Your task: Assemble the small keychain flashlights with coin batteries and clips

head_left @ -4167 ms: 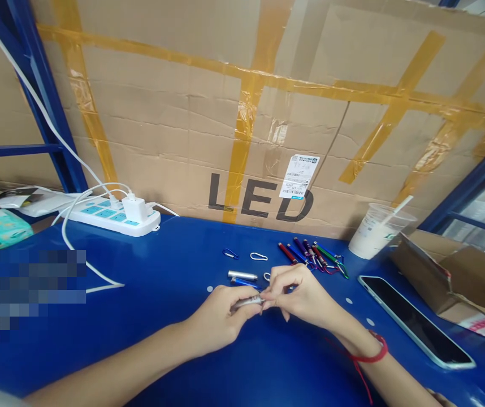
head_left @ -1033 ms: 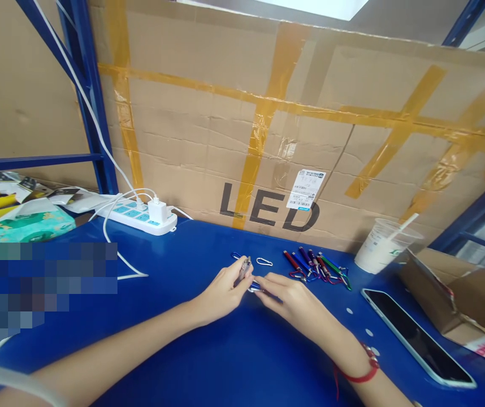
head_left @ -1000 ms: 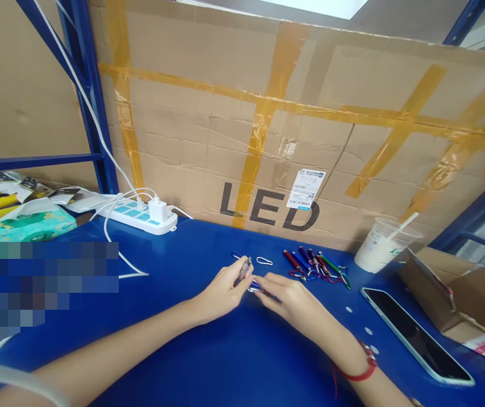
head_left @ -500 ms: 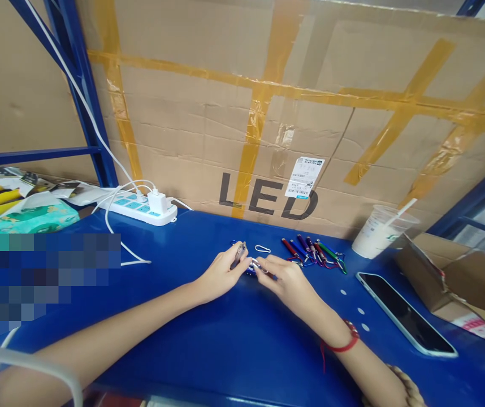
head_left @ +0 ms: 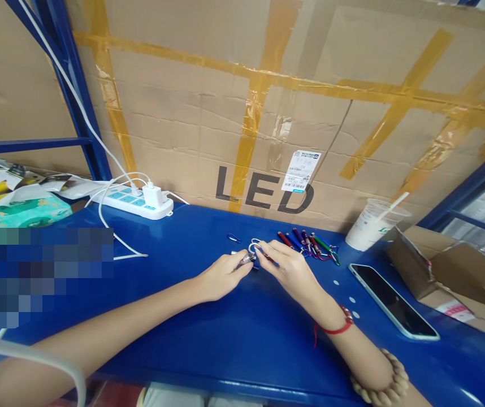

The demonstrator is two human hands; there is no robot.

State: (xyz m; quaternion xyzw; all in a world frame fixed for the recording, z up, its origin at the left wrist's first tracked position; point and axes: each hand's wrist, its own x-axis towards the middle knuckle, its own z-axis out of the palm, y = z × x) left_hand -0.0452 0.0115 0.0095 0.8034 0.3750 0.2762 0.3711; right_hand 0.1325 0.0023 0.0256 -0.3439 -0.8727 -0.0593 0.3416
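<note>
Close together over the blue table (head_left: 225, 333), my two hands work near its middle. My left hand (head_left: 222, 277) pinches a small silver keychain flashlight (head_left: 246, 259), its end pointing toward the right hand. Between the fingertips of my right hand (head_left: 285, 264) is a silver carabiner clip (head_left: 252, 247), touching or almost touching the flashlight's end. A pale loop just behind it is partly hidden. Beyond the left hand lies a blue carabiner (head_left: 234, 238). Several coloured keychain flashlights (head_left: 308, 243) with carabiners lie in a group behind the right hand.
A white power strip (head_left: 134, 203) with cables stands at the back left. To the right are a plastic cup with a straw (head_left: 372, 226), a phone (head_left: 395, 302) and an open cardboard box (head_left: 450, 271). A large taped carton (head_left: 183, 124) forms the back.
Both hands have shifted slightly; the left has lowered and tilted the silver flashlight toward the right hand. The blue carabiner behind the left hand is now uncovered. The view has moved a little.
</note>
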